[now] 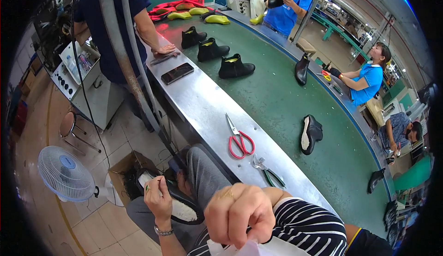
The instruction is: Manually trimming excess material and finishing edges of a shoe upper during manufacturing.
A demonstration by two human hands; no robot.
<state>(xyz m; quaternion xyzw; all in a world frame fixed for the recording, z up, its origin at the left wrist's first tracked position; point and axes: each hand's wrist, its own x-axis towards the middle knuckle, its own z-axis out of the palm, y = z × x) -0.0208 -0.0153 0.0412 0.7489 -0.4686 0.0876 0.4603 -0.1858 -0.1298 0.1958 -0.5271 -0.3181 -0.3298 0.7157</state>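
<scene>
A dark shoe [185, 211] lies on my lap with its pale sole facing up. Beside it is my left hand [158, 199], raised, fingers curled closed; whatever they grip, if anything, cannot be made out. Close to the camera, my right hand [240, 213] is closed, its fingertips pinching a thin whitish sheet [244, 249] at the lower edge. Red-handled scissors [241, 144] rest on the metal ledge [207, 110], blades pointing away. Nearer to my right hand lie green-handled pliers [270, 173].
Several black ankle boots [236, 67] stand along the green belt [272, 90]; one boot [311, 134] lies on its side. A phone [177, 73] is on the ledge near a standing co-worker's hand [164, 49]. At left are a fan [67, 173] and a cardboard box [121, 182].
</scene>
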